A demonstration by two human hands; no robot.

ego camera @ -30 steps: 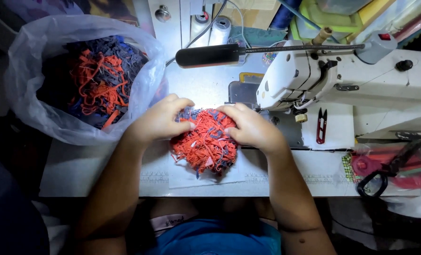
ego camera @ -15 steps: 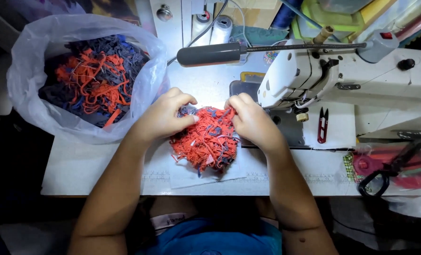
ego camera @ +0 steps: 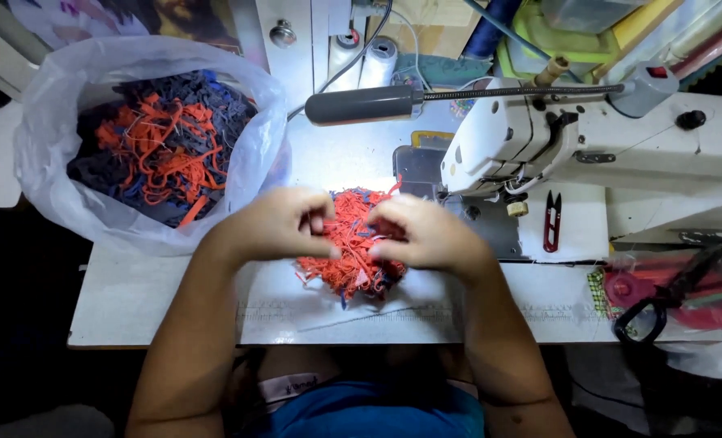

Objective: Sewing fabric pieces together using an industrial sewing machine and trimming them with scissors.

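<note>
Both hands, left hand (ego camera: 276, 223) and right hand (ego camera: 426, 234), close on the orange scrap pile (ego camera: 349, 259) between them.

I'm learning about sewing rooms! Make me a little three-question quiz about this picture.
1. True or false: both hands rest on the pile of orange strips on the table.
2. What lies just right of the sewing machine needle area? A) red thread snips B) a spoon C) a cup
3. Fill in: the clear plastic bag at the left holds orange and dark ____ scraps.

Key
1. True: the left hand and the right hand both touch the pile.
2. A: the red thread snips lie on a white cloth.
3. Blue.
</note>
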